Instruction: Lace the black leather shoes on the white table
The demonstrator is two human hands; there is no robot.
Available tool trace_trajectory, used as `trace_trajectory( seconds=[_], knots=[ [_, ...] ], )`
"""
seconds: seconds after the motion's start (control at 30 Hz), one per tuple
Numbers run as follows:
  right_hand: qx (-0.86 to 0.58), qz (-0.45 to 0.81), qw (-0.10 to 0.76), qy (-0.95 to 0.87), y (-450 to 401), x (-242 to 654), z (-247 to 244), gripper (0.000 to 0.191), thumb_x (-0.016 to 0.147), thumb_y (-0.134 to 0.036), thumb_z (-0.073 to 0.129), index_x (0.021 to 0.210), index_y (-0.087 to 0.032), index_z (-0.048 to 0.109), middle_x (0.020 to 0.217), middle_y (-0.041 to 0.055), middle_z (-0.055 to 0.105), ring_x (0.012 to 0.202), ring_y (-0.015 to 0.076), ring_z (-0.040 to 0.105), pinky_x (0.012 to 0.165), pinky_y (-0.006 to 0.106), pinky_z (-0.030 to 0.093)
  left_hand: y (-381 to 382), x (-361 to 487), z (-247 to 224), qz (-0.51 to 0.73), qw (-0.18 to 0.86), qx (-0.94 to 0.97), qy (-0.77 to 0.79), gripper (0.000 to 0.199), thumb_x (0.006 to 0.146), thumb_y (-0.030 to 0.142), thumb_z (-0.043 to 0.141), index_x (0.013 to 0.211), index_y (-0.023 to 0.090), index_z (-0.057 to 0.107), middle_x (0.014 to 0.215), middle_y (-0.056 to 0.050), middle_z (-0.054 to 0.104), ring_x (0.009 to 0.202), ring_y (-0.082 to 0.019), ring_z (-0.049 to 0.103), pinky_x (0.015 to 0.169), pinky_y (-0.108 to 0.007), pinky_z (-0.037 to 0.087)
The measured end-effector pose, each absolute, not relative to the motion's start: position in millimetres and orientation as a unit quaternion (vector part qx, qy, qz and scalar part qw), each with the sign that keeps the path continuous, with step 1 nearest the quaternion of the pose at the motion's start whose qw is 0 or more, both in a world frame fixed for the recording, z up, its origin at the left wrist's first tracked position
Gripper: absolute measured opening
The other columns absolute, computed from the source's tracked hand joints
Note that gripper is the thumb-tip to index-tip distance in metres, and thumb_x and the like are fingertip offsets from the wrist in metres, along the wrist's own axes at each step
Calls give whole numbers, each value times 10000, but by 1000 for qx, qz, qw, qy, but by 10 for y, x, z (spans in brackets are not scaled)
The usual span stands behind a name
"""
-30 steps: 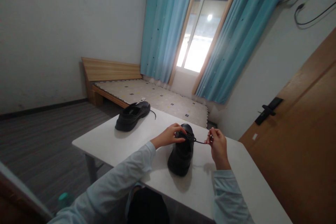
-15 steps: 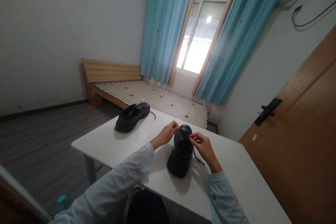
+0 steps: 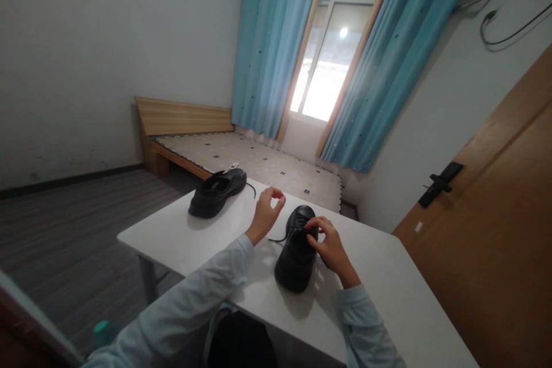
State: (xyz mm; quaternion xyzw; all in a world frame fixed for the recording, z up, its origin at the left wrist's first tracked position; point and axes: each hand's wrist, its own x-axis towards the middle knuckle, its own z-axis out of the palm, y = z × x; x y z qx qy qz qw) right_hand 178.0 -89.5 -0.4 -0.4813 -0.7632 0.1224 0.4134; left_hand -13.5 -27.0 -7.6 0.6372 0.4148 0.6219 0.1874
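Observation:
A black lace-up shoe (image 3: 295, 261) stands on the white table (image 3: 375, 264), its toe pointing away from me. My right hand (image 3: 330, 244) is at the shoe's opening, thumb and index finger close together by the tongue and upper laces; what they pinch is too small to make out. To the left of the shoe, raised off it, my left hand (image 3: 267, 213) has thumb and index curled into a ring with the tips together. Anything between those tips cannot be seen. A loose black shoelace (image 3: 277, 240) trails from the shoe's left side, below that hand.
A second black shoe (image 3: 218, 192), with a white tag (image 3: 233, 166), rests at the table's far left edge. Beyond the table is a bed (image 3: 276, 164) with a patterned mattress. A wooden door (image 3: 487, 230) stands on the right.
My left hand has lifted off the shoe, up and to the left. My right hand has moved inward over the opening. A lace now shows left of the shoe; the one on the right is gone from view.

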Motion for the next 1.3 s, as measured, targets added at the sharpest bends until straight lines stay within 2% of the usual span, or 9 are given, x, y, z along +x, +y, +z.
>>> trace_trajectory(
  seconds=[0.17,0.5,0.93,1.3],
  knots=[
    [-493,105,421,-754,-887,1721,-24,196,652,-101,548,797,-223,600,916,47,592,921,238,510,770,373,420,-386,-71,-54,526,185,770,310,113,783,280,587,837,181,593,887,-38,594,920,-190,529,860,-328,409],
    [-484,94,426,-758,-861,1719,-65,110,713,-157,565,793,-232,559,898,42,595,904,239,494,767,375,408,-401,-23,-98,438,256,827,243,231,723,268,657,926,181,594,977,-42,622,945,-186,569,873,-300,428],
    [-483,107,431,-755,-858,1694,-109,43,777,-220,516,813,-244,509,876,31,548,873,230,457,821,396,377,-387,-11,-119,420,270,832,241,188,733,197,602,920,180,597,968,-34,636,941,-180,571,878,-307,428],
    [-472,196,458,-727,-795,1772,-153,92,752,-310,567,789,-235,529,916,21,572,936,225,483,817,356,374,-392,-10,-115,414,272,834,242,167,734,186,589,900,182,603,954,-37,611,908,-175,565,816,-291,452]
  ],
)
